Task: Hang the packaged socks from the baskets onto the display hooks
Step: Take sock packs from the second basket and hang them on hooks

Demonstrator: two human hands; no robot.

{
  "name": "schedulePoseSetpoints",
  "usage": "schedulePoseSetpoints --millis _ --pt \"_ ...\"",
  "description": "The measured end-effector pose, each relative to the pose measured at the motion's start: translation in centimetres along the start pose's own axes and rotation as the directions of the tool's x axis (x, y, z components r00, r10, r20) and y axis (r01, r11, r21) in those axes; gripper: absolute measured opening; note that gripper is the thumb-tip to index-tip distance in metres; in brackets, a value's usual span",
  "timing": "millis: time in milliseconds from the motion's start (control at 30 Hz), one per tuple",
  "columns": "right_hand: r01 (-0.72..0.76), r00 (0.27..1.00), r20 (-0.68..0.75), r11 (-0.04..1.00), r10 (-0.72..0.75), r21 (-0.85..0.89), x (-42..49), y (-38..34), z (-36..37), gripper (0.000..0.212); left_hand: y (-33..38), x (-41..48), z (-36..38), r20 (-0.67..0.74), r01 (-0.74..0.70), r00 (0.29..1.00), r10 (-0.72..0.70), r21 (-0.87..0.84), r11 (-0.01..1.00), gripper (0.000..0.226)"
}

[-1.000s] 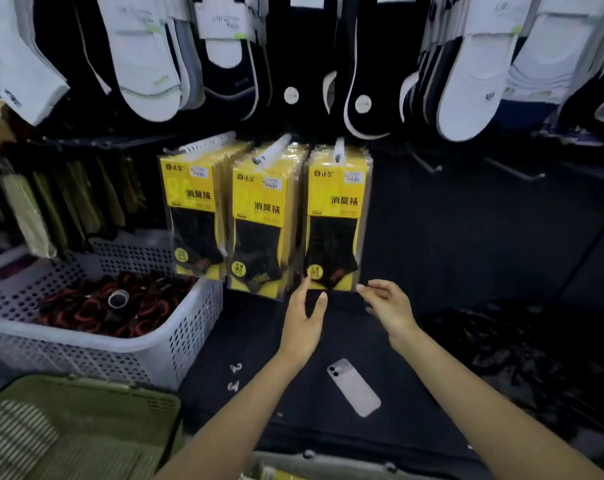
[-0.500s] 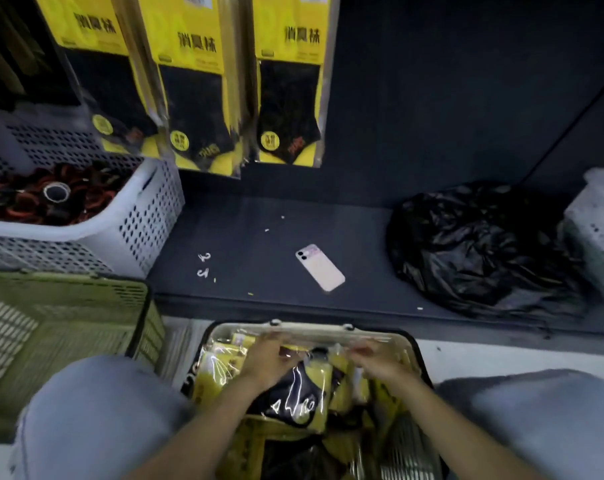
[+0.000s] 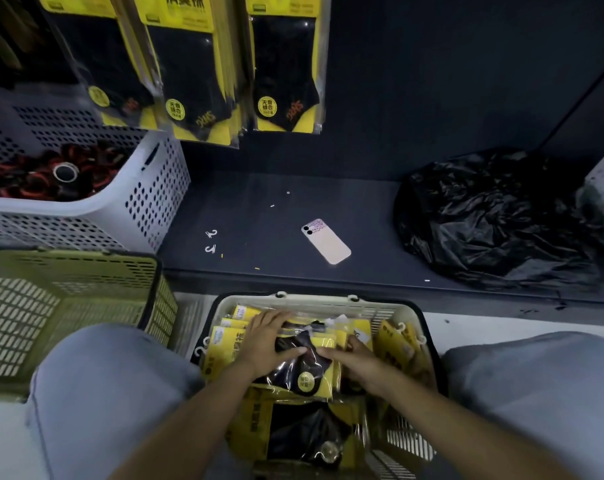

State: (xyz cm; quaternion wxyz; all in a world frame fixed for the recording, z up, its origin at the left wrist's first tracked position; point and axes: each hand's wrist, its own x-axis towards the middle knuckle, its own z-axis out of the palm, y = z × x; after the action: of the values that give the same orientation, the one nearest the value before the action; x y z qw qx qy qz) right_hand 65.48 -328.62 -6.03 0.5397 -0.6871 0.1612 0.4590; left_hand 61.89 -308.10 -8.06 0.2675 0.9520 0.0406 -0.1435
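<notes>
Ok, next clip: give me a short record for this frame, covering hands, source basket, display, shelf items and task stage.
hands: left hand and right hand both on the top sock pack; grip unclear
source: cream basket on the floor between the knees, holding many yellow packs
display: hanging packs in three rows above the shelf
shelf items: phone, loose hooks, black plastic bag, white basket
beside source: green basket, to its left
stage: reaching into the basket; pack not yet lifted out
</notes>
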Motion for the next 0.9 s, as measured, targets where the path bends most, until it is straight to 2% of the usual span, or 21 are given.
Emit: schedulePoseSetpoints --millis 67,133,233,300,400,467,500,567,700,800,833,900 --pt "0.007 0.998 0.064 0.989 -0.016 0.147 0.3 0.1 0.2 0.084 0.3 0.1 -0.1 -0.031 -0.003 1.000 0.001 -0.057 0.998 0.075" --pt "0.036 0.997 0.056 0.982 -0.047 0.185 0.5 -0.3 0.1 0.080 0.6 0.3 -0.4 -0.068 0.018 0.997 -0.028 -0.139 0.990 0.075" --pt "0.075 0.997 -0.011 0.980 -0.075 0.184 0.8 -1.1 -0.5 0.082 0.6 0.7 -1.0 -0.144 0.039 0.987 -0.071 -0.215 0.976 0.075" --pt "0.111 0.987 -0.133 0.980 -0.090 0.165 1.0 -1.4 -1.2 0.073 -0.1 0.8 -1.2 -0.162 0.117 0.976 -0.147 -0.183 0.976 0.083" --pt "0.188 0.895 -0.410 0.982 -0.177 -0.012 1.2 -1.0 -2.5 0.052 -1.9 0.3 -0.8 -0.022 0.371 0.927 -0.375 -0.099 0.923 0.112" --pt "0.165 0.835 -0.491 0.964 -0.250 -0.210 1.4 -0.4 -3.0 0.051 -2.7 -0.3 0.1 0.030 0.449 0.894 -0.448 -0.085 0.890 0.120" --pt "0.162 0.828 -0.481 0.946 -0.286 -0.282 1.3 -0.1 -3.1 0.054 -2.9 -0.5 0.5 0.034 0.458 0.889 -0.457 -0.118 0.881 0.121" --pt "0.172 0.864 -0.409 0.934 -0.295 -0.312 1.1 0.5 -2.9 0.064 -3.1 -0.7 1.0 0.024 0.451 0.889 -0.457 -0.217 0.866 0.121" --pt "0.183 0.900 -0.376 0.974 -0.220 -0.131 0.8 0.4 -2.5 0.074 -3.2 -0.8 1.1 0.001 0.444 0.880 -0.476 -0.360 0.820 0.119" --pt "0.158 0.956 -0.240 0.985 -0.169 -0.064 0.5 -0.2 -2.1 0.081 -3.6 -0.8 1.1 0.011 0.443 0.871 -0.491 -0.448 0.776 0.115" --pt "0.154 0.968 -0.190 0.986 -0.163 -0.062 0.2 -0.6 -2.0 0.078 -3.6 -0.8 1.0 0.028 0.450 0.865 -0.502 -0.488 0.748 0.114" --pt "0.223 0.967 -0.120 0.974 -0.225 -0.029 -0.7 -1.8 -2.1 0.052 -3.3 -0.4 0.6 0.070 0.459 0.851 -0.521 -0.582 0.671 0.113"
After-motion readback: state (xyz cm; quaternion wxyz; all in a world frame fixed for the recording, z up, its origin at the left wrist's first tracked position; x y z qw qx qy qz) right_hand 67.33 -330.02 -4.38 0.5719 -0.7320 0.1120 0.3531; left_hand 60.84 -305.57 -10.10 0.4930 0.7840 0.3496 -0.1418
